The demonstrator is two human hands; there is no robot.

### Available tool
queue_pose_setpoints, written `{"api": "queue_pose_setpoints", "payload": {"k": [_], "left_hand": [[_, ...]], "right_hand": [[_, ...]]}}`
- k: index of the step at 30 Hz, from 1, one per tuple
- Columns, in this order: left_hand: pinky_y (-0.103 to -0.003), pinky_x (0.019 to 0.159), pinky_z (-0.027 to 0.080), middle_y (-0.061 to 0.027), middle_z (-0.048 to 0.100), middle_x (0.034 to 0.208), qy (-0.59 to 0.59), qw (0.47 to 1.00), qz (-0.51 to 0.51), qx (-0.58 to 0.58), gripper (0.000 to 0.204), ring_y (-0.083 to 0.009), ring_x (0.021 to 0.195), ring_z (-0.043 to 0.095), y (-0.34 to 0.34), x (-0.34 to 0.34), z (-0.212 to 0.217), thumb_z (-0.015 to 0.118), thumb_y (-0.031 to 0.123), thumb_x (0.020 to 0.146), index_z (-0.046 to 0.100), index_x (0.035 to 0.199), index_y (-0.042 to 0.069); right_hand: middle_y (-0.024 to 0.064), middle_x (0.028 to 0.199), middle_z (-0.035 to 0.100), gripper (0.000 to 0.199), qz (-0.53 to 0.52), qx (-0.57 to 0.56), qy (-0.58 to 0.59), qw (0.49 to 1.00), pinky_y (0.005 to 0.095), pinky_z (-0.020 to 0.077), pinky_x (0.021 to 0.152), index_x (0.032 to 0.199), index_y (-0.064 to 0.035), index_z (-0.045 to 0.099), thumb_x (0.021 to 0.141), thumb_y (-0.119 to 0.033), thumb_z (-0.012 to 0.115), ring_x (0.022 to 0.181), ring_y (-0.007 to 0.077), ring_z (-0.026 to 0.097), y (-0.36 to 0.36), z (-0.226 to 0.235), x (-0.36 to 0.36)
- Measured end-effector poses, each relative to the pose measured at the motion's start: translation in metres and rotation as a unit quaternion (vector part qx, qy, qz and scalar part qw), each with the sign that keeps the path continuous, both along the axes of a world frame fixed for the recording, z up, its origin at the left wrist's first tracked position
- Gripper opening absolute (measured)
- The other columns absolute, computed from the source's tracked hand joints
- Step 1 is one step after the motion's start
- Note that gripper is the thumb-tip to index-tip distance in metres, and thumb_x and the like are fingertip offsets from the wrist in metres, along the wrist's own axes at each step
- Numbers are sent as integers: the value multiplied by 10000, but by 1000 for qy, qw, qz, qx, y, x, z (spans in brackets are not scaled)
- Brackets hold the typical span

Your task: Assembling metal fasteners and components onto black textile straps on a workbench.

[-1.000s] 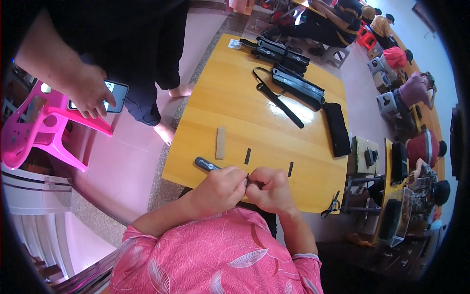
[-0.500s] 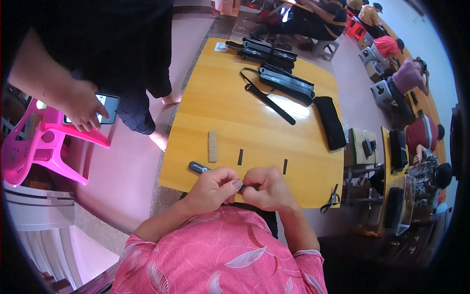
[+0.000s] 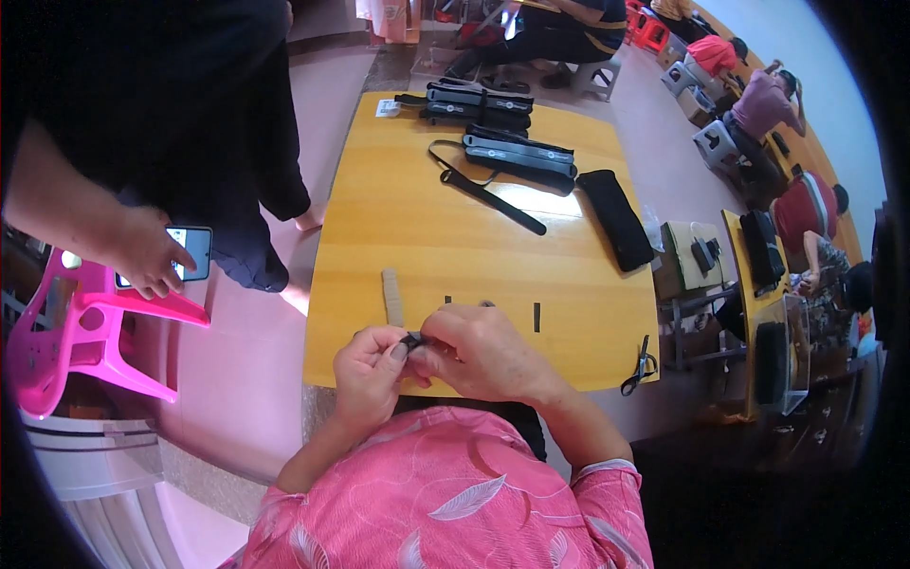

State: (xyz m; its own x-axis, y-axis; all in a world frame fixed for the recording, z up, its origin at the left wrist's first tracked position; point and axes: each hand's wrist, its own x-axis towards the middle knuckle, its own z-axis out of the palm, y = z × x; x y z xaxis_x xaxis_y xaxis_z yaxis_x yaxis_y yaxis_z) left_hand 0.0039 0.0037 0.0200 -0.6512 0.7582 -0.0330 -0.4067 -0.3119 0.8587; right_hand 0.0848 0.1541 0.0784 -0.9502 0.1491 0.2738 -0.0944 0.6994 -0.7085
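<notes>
My left hand [image 3: 368, 373] and my right hand [image 3: 482, 352] meet over the near edge of a yellow wooden table [image 3: 569, 294]. Both pinch one small black piece [image 3: 413, 339] between the fingertips; most of it is hidden by my fingers. A pale beige strip [image 3: 391, 295] lies on the table just beyond my left hand. A short black strip [image 3: 536, 317] lies to the right of my right hand. My pink patterned sleeves fill the lower part of the view.
Black straps and stacked black pieces [image 3: 502, 156] lie at the table's far end, a black pouch [image 3: 616, 218] at its right. Scissors [image 3: 640, 366] hang at the near right edge. A person in black stands at left holding a phone [image 3: 186, 254] over a pink plastic chair [image 3: 71, 327]. Other people sit at the far right.
My hands have drawn closer together at the table's near edge. The dark tool seen by my left hand earlier is no longer visible. The standing person's hand has moved a little.
</notes>
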Motion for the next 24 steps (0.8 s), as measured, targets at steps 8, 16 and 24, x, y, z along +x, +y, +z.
{"api": "queue_pose_setpoints", "payload": {"k": [8,16,24], "left_hand": [[-266,478,503,-133,604,740,-46,995,-73,-48,159,-172,540,590,-2,-14,2,546,145,926,508,903,-8],[-283,324,438,-139,593,647,-66,998,14,3,166,-162,387,520,-22,-18,2,583,123,899,497,821,5],[-276,454,510,-181,615,772,-81,996,-3,-22,137,-190,535,601,-55,-30,-20,592,87,884,504,835,-5]], "right_hand": [[125,622,534,99,9,111,79,991,406,470,542,656,-28,538,683,-64,626,597,308,577,-11,0,-9],[78,596,528,138,-307,507,25,805,291,432,556,717,-56,613,802,-98,512,590,169,556,202,15,-6],[19,733,617,128,-424,-76,288,855,183,434,527,874,-18,666,838,-132,619,579,56,543,233,146,63]]}}
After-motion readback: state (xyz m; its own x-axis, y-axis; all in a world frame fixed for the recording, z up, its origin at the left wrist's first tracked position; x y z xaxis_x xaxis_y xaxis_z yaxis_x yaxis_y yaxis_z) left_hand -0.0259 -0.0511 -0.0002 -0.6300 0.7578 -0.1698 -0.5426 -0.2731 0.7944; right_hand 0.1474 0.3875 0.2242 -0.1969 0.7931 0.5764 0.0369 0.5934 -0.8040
